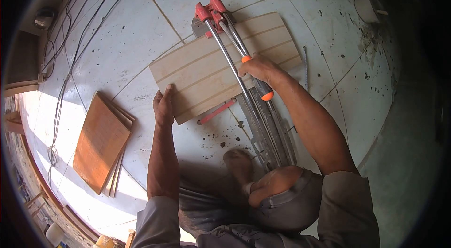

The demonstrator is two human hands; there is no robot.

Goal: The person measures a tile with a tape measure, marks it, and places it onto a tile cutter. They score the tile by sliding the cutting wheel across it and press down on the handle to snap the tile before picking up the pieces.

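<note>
Tile point(221, 67) under cutter (flat) | left hand point(163, 102) pressing edge | right hand point(256, 68) gripping handle point(253, 76)

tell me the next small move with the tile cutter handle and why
Probably push the orange-tipped cutter handle along the steel rails toward the red end: the right hand has its grip on it mid-tile, and the left hand steadies the beige striped tile.

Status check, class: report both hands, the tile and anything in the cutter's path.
Left hand flat on tile. Right hand gripping cutter handle. Rails unobstructed.
</note>
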